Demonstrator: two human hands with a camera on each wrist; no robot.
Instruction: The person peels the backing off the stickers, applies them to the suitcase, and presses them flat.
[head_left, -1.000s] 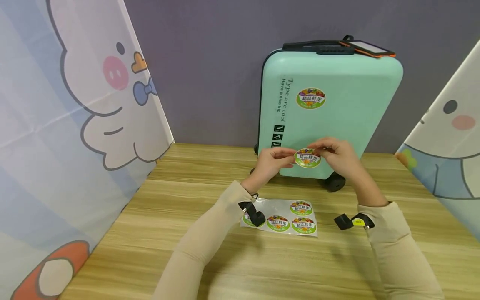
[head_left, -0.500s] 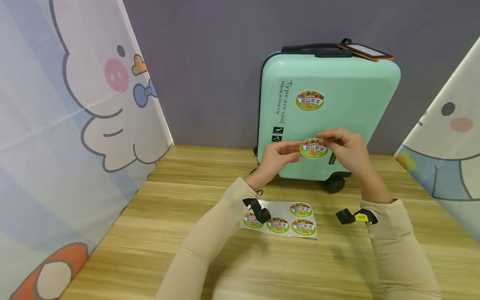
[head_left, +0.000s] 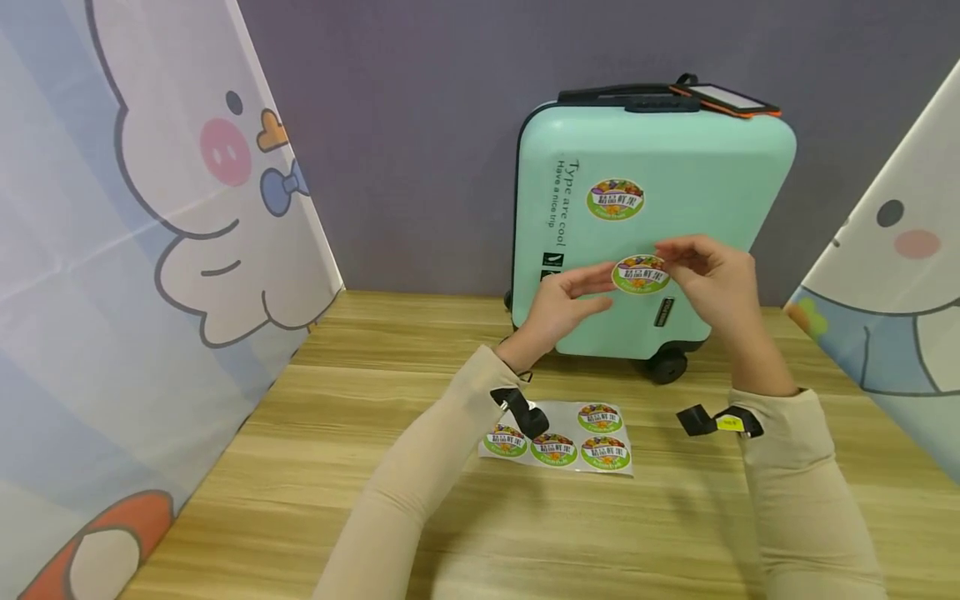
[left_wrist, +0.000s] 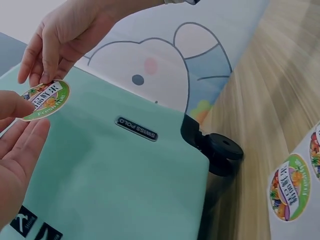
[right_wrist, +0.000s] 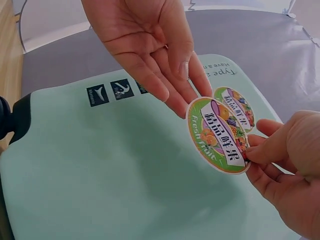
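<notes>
An oval fruit sticker [head_left: 641,275], green and white with a fruit print, is held up in front of a mint-green suitcase [head_left: 705,192]. My right hand [head_left: 716,283] pinches its right edge between thumb and fingers, as the right wrist view also shows at the sticker [right_wrist: 217,135]. My left hand [head_left: 566,308] has its fingers extended, with fingertips right at the sticker's left edge and the thumb spread away below. A matching sticker [head_left: 615,200] lies flat on the upper part of the suitcase, beside the printed lettering.
A backing sheet [head_left: 517,467] with several more fruit stickers lies on the wooden table [head_left: 300,500], partly under the left forearm. The suitcase stands on black wheels [head_left: 666,365] against a grey wall. A luggage tag [head_left: 727,98] rests on top. Cartoon-printed panels [head_left: 67,250] flank the table.
Both hands have moved up and to the right with the sticker, away from the suitcase's lower edge. The left thumb has come away from the sticker, while the right hand keeps its pinch.
</notes>
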